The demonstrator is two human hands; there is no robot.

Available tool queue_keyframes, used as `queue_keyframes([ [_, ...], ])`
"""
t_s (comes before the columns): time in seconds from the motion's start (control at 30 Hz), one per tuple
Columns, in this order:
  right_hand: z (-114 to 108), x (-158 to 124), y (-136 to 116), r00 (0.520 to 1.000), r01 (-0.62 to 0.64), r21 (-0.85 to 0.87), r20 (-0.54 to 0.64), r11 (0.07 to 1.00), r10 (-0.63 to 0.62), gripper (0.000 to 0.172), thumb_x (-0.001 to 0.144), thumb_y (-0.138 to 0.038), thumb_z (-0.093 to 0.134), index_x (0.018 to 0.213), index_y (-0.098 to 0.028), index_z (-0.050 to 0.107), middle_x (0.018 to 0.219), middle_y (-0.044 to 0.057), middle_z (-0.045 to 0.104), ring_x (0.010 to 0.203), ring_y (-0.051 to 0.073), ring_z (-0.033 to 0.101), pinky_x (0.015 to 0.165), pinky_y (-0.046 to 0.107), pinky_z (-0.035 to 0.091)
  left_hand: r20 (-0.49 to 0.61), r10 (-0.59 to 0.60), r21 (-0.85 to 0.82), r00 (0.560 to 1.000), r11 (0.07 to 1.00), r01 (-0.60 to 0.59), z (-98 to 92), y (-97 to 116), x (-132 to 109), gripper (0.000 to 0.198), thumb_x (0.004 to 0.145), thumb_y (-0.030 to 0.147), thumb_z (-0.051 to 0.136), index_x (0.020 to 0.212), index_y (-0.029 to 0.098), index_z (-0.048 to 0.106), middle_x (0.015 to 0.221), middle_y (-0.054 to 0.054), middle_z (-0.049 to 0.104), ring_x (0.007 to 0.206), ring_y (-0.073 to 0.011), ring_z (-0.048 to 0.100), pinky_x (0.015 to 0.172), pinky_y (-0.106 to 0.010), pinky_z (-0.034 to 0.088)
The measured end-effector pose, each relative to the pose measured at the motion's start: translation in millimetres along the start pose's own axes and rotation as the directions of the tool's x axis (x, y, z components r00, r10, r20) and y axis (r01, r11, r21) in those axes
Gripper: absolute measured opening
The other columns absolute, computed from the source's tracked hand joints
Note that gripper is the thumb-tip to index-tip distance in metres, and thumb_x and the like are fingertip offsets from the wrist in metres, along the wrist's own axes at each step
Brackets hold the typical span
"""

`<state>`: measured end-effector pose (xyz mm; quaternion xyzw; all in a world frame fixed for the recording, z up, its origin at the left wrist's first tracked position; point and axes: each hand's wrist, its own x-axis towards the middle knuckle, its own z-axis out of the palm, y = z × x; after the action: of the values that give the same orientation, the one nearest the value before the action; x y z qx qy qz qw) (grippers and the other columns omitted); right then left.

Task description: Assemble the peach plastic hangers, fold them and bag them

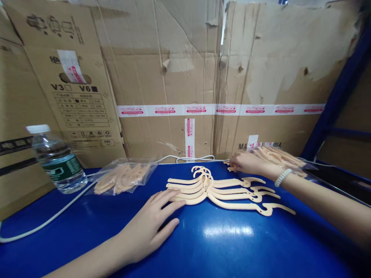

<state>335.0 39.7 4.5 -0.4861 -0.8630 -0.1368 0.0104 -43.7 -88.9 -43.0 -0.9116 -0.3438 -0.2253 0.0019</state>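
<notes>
Several beige plastic folding hangers lie in an overlapping row on the blue table, their hooks bunched at the centre. My left hand rests at the row's left end, fingers stretched out and apart, the fingertips touching the left arms of the nearest hangers. Behind the row on the right, my right hand is closed, fingers bent down around a beige hanger part; only small ends of it show. Right beside that hand is a clear plastic bag of hanger parts, partly hidden by the wrist.
Another clear bag of beige parts lies at the left. Behind it stands a water bottle with a green label. A white cable runs along the left and back. Cardboard sheets wall the back; a blue metal post rises at the right.
</notes>
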Motion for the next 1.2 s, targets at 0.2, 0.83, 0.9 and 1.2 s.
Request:
queue_keyframes([
  [0.2,4,9,22,0.995,-0.085,0.125,0.069,0.989,0.076,0.037,0.073,-0.031,0.069,0.106,-0.017,0.064,0.105,0.012,0.069,0.093,0.028,0.066,0.077,0.033,0.05,0.006,-0.008,-0.008,1.0,1.0,0.008,-0.5,1,0,0.04,0.093,0.023,0.048,0.132,0.032,0.051,0.142,-0.005,0.05,0.131,-0.0271,0.044,0.109,-0.051,0.038],
  [0.83,7,8,-5,0.999,-0.034,0.28,-0.02,0.959,0.041,0.034,0.077,-0.011,0.053,0.109,-0.014,0.066,0.108,0.013,0.071,0.1,0.026,0.067,0.086,0.034,0.052,0.098,-0.013,0.007,0.995,1.0,0.012,-4.2,-4,0,0.041,0.095,0.026,0.047,0.135,0.03,0.049,0.147,-0.008,0.045,0.135,-0.0298,0.041,0.11,-0.055,0.037],
  [0.9,5,5,-8,0.997,-0.032,0.272,-0.057,0.962,0.049,0.04,0.078,-0.008,0.049,0.114,-0.013,0.064,0.116,0.015,0.067,0.109,0.027,0.063,0.094,0.038,0.049,0.09,-0.016,0.008,0.996,1.0,0.015,-3.7,-3,0,0.041,0.095,0.026,0.047,0.136,0.03,0.049,0.147,-0.008,0.045,0.135,-0.0296,0.04,0.11,-0.055,0.036],
  [1.2,-14,-70,-86,0.997,0.005,0.323,-0.069,0.946,0.018,0.071,0.095,-0.052,0.038,0.148,-0.005,0.031,0.15,0.021,0.036,0.138,0.034,0.035,0.111,0.052,0.036,0.111,-0.02,0.008,0.994,1.0,0.019,-3.6,-5,1,0.041,0.095,0.028,0.046,0.137,0.031,0.049,0.147,-0.007,0.045,0.135,-0.0298,0.041,0.109,-0.055,0.038],
])
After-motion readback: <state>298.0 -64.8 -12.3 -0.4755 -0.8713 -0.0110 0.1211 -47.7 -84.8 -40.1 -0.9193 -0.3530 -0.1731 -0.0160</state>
